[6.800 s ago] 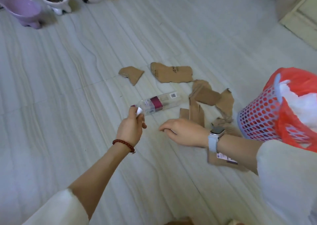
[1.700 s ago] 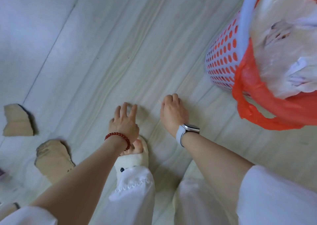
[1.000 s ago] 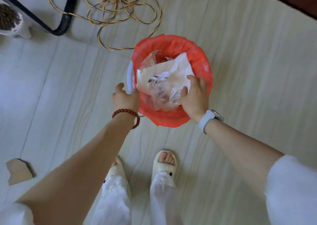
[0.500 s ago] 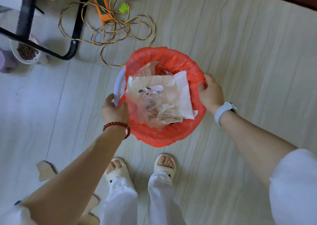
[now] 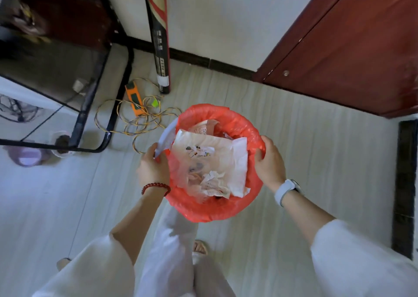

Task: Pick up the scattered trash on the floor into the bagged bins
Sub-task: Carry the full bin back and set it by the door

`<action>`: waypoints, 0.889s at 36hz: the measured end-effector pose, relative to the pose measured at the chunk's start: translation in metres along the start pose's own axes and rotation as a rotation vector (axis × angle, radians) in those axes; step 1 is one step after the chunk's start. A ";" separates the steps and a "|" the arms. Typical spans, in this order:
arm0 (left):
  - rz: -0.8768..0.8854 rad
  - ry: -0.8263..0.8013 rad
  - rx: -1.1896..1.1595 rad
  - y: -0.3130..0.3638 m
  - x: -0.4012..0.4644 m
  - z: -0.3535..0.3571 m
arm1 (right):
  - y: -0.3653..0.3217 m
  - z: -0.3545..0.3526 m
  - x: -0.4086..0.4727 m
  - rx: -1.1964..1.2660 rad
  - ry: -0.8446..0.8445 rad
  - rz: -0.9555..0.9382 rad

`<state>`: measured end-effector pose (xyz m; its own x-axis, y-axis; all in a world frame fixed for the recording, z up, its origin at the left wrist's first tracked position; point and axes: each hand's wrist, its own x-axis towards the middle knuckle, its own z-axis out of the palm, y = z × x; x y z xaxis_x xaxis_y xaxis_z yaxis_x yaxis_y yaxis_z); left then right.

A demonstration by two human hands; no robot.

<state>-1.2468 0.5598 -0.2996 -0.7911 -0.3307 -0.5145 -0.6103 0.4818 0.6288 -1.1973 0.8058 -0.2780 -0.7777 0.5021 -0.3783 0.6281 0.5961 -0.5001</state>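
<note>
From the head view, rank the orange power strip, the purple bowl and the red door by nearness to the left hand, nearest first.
From the left hand:
1. orange power strip, up and slightly left, by the coiled cord.
2. purple bowl, far left, under the black frame.
3. red door, upper right, beyond the bin.

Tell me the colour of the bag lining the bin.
Red-orange; the bag shows best in the head view, its only view.

home: tiled floor (image 5: 316,149), wooden door (image 5: 350,47)
</note>
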 end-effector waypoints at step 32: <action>0.327 -0.291 0.345 0.146 0.367 0.283 | 0.047 0.132 0.408 0.115 0.025 0.371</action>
<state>-1.6149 0.7387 -0.5616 -0.8635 0.0948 -0.4954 -0.2481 0.7754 0.5807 -1.4887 0.9562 -0.5585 -0.4962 0.6864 -0.5316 0.8586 0.2972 -0.4177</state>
